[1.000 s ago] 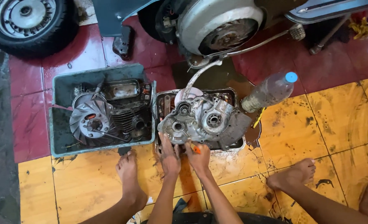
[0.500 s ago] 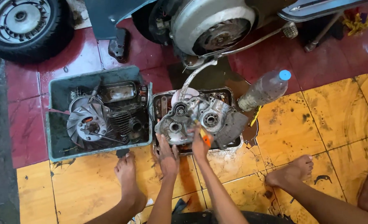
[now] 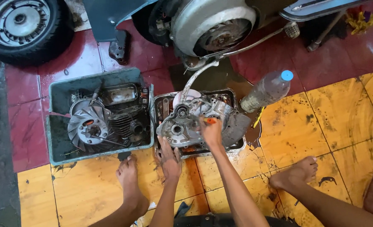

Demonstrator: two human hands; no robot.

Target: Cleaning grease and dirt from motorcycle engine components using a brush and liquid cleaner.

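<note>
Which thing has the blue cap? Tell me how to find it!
Start at the scooter's big silver engine cover up top. Below it, right of the metal tray, a plastic bottle leans on the yellow tiles. Only it is see-through, with a blue cap.

Left hand (image 3: 168, 157): your palm faces down, fingers spread and pressed flat, grime on the knuckles; nothing gripped. Left forearm: bare, rising almost straight from the lower frame edge, wrist level. Right hand (image 3: 212, 132): reaches farther forward than the left, your fingers curled closed around a small orange-handled tool (image 3: 210, 121). Right forearm: bare, angled up and slightly left from the bottom centre. Both hands sit near each other, not touching.
</note>
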